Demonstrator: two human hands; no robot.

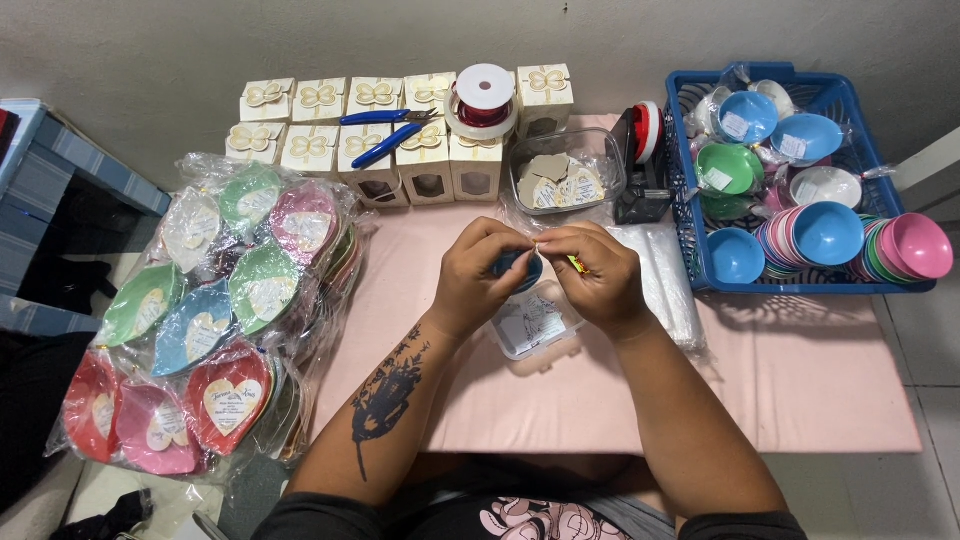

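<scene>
Blue bowl (pixel 522 268), probably light, slick plastic best pinched at its rim, is sitting between both hands just above the clear box (pixel 530 322); left hand (pixel 478 275) and right hand (pixel 600 275) are gripping it.

The 2 hands, left hand (pixel 478 272) and right hand (pixel 598 275), meet over the middle of the table (pixel 800 390), fingertips touching, above a small bowl (pixel 520 268) and a wrapped packet (pixel 533 322); behind them sits a tub of tags (pixel 565 172); left of it, 2 rows of boxes (pixel 395 135) carry pliers (pixel 388 130) and a ribbon spool (pixel 484 100); wrapped dishes (pixel 215 320) pile at the left edge; a basket (pixel 700 255) of bowls stands right.
</scene>
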